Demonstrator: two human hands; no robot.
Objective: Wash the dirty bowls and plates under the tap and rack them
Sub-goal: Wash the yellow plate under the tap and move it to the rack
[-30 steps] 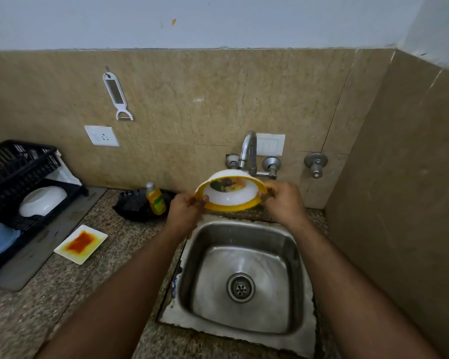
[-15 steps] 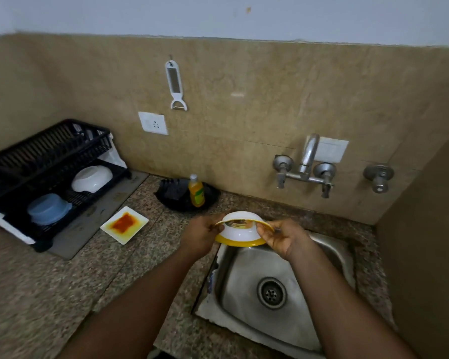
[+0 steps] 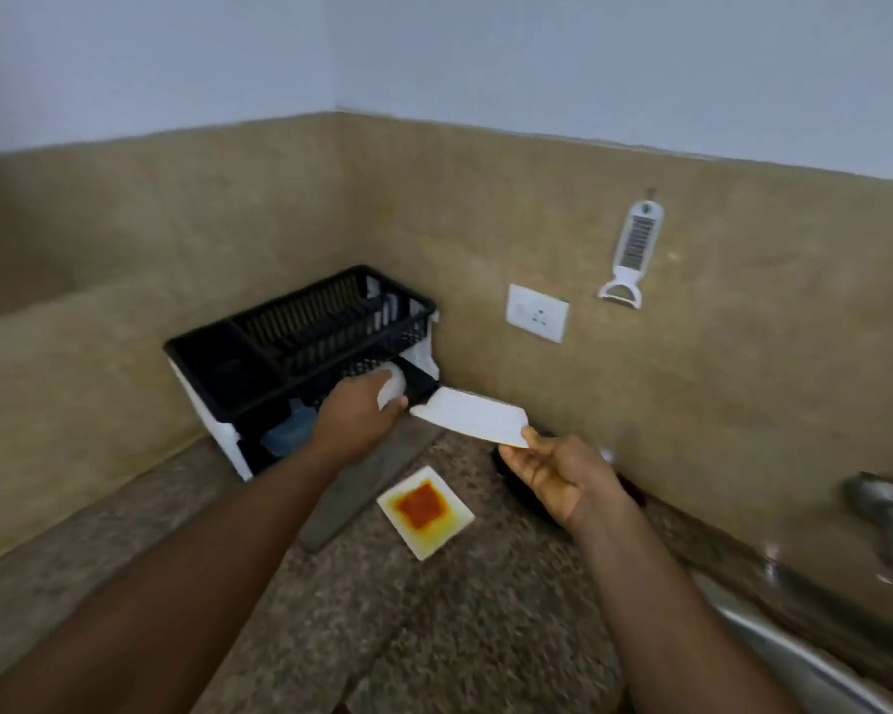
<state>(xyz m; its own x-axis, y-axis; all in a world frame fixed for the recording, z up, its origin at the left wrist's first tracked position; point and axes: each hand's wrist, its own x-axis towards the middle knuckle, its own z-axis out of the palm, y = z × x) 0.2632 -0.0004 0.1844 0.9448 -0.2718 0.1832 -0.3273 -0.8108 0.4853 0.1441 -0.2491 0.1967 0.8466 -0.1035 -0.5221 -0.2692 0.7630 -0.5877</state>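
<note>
Speckled granite counter [image 3: 434, 636] was topped by a black dish rack [image 3: 300, 347], into whose lower tier a white bowl [image 3: 394, 391] was gripped by the left hand [image 3: 357, 420]. A white square plate [image 3: 467, 417] was pinched at its corner by the right hand [image 3: 558, 476], beside the rack; a sauce-stained square plate [image 3: 425, 511] lay on the counter below.

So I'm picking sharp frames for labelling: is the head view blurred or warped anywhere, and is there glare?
Head view: motion-smeared at the right edge, where the tap and sink rim streak; the rack and both hands are soft; the stained plate is fairly crisp. Wide-angle bending curves the wall-tile line. Lighting is dim and even, with small glints on the sink rim only.
</note>
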